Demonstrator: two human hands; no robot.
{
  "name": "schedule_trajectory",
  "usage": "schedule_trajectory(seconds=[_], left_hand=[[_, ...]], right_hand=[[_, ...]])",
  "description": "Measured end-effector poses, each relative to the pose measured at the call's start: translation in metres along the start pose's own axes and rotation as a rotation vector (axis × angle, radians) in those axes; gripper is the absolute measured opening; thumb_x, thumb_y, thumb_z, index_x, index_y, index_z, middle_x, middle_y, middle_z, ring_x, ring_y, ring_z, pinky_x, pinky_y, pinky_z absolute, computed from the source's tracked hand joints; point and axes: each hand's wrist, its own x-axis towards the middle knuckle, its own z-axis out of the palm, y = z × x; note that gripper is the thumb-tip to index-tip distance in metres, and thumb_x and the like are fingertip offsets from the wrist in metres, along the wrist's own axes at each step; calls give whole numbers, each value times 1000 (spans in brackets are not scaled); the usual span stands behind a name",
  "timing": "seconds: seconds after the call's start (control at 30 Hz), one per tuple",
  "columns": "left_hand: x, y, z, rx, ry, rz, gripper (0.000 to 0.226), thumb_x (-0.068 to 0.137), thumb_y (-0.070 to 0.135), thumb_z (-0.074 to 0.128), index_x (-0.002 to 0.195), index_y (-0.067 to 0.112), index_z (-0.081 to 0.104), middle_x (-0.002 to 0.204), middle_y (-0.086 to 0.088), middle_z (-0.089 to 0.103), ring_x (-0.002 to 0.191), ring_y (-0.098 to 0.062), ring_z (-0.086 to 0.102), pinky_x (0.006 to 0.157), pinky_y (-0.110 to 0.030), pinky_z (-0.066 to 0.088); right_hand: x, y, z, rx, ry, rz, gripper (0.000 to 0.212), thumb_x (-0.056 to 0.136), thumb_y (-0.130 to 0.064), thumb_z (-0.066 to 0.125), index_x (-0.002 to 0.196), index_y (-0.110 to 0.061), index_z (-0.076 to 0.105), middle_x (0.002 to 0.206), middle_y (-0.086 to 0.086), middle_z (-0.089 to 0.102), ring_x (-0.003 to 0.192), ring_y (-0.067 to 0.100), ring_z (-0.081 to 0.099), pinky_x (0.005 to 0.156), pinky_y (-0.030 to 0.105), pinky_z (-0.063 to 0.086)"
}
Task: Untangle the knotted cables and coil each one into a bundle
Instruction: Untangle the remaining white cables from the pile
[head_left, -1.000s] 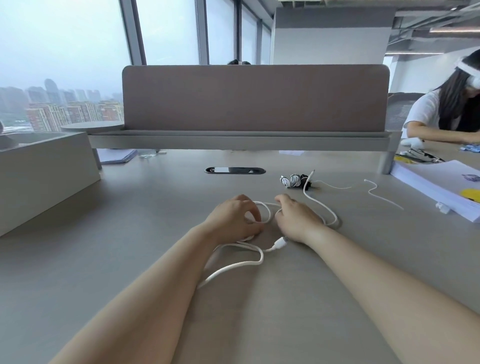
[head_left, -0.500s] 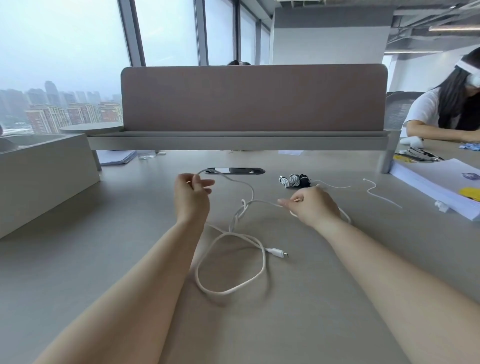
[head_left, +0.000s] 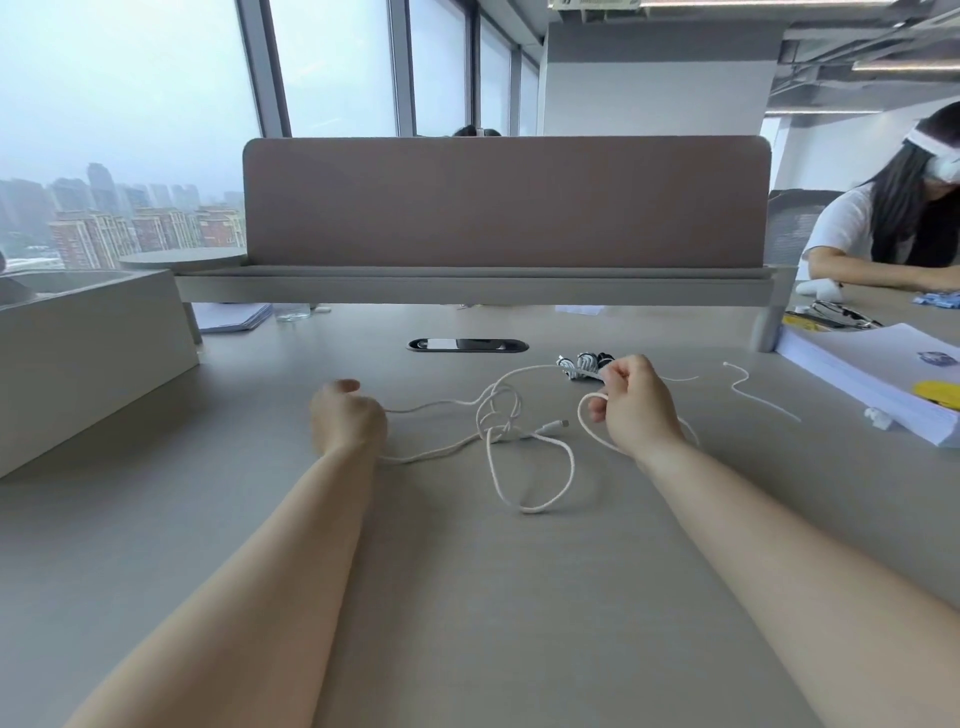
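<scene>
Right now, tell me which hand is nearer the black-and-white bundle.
Right. The right hand sits just beside the black-and-white bundle, pinching the knotted white cable. The left hand is far to its left, gripping the same cable.

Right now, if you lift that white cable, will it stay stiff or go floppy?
Probably floppy: the white cable droops in loose curves between the left hand and right hand. It looks thin, so likely light. Its tangle would probably lift along with it.

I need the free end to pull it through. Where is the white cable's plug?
In the head view, the plug is just right of centre, immediately right of the knot and left of the right hand.
</scene>
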Motion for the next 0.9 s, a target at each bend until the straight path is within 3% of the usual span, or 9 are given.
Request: schedule_trajectory(seconds=[0.1, 0.2, 0.3, 0.43, 0.6, 0.67, 0.73, 0.77, 0.9], left_hand=[[-23, 10, 6, 442, -10, 344, 56, 87, 5, 42, 136, 31, 48, 161, 3, 13, 144, -22, 15, 115, -38, 16], [-42, 22, 20, 552, -75, 744, 48, 95, 21, 44, 141, 34, 40, 159, 11, 19, 146, -13, 11, 119, -38, 1], [-59, 27, 34, 700, -252, 932, 48, 99, 36, 39, 146, 34, 29, 152, 13, 34, 146, -7, 12, 118, -42, -10], [-64, 23, 39, 662, -409, 973, 33, 100, 38, 39, 131, 45, 47, 143, 21, 44, 145, -6, 13, 114, -49, -16], [-67, 26, 37, 618, -537, 1034, 44, 93, 26, 50, 125, 55, 48, 151, 29, 23, 146, -9, 1, 109, -59, -19], [-70, 27, 37, 574, -571, 1009, 28, 93, 34, 53, 113, 53, 56, 149, 29, 28, 146, -9, 3, 109, -59, -18], [-71, 27, 39, 556, -565, 978, 10, 93, 45, 51, 91, 48, 61, 141, 31, 39, 144, -9, 10, 110, -58, -16], [-71, 26, 40, 547, -545, 967, 15, 94, 46, 50, 87, 44, 62, 134, 32, 45, 143, -8, 15, 110, -57, -15], [-64, 24, 41, 452, -329, 879, 21, 98, 35, 44, 87, 32, 62, 96, 22, 61, 124, -5, 44, 114, -52, -8]], right_hand=[[-1, -6, 4, 13, -36, -66, 23, 101, -14, 37, 103, -3, 57, 88, 8, 61, 57, 12, 55, 58, 14, 39], [-7, -16, 7, 89, -62, -142, 23, 102, -14, 35, 99, -4, 55, 91, 5, 59, 58, 10, 53, 53, 7, 38], [-13, -25, 8, 170, -75, -229, 21, 103, -17, 34, 94, -9, 51, 89, -5, 55, 70, 5, 52, 63, 8, 39], [-13, -26, 10, 91, -44, -340, 22, 102, -16, 34, 90, -14, 52, 94, -3, 48, 93, 14, 49, 86, 18, 35], [-12, -25, 10, 165, -38, -282, 21, 103, -19, 33, 95, -11, 51, 91, 4, 59, 82, 13, 55, 77, 20, 41], [-12, -26, 10, 145, -7, -287, 22, 103, -21, 32, 95, -11, 50, 83, 4, 59, 77, 14, 55, 74, 22, 41], [-11, -26, 9, 131, 0, -288, 23, 103, -21, 31, 94, -11, 49, 76, 2, 57, 70, 14, 52, 66, 16, 39], [-11, -25, 9, 136, 1, -283, 23, 103, -21, 31, 94, -11, 49, 73, 1, 56, 67, 13, 51, 64, 14, 39], [-11, -23, 8, 185, 38, -260, 20, 102, -23, 38, 89, -12, 50, 72, -3, 54, 73, 17, 52, 73, 29, 40]])
